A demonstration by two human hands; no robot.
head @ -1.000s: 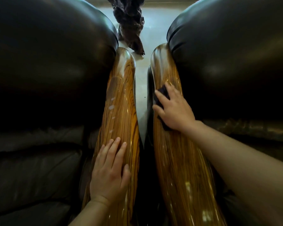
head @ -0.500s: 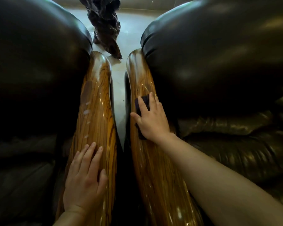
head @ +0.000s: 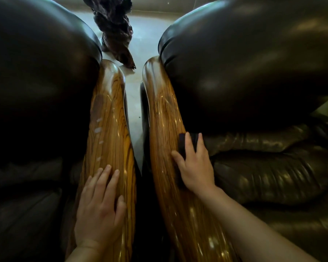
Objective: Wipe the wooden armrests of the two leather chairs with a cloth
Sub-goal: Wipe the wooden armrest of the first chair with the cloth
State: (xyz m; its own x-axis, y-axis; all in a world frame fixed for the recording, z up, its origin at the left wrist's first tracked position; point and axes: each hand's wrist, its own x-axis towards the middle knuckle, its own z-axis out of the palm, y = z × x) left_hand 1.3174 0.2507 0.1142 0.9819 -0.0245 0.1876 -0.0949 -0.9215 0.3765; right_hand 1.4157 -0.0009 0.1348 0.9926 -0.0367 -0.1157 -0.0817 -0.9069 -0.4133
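Note:
Two glossy striped wooden armrests run side by side away from me. On the right armrest my right hand presses a dark cloth flat against its inner edge, beside the right chair's dark leather. Only the cloth's far end shows past my fingers. My left hand lies flat, fingers together, on the near part of the left armrest, holding nothing. Pale smudges dot that armrest. The left chair's leather back bulges beside it.
A narrow strip of pale floor shows between the two armrests. A dark gnarled wooden piece stands on the floor beyond them. The right chair's wrinkled seat cushion lies right of my forearm.
My right hand has slid the cloth toward me along the right armrest and over to its inner edge. The left hand has stayed on the left armrest. The view has shifted.

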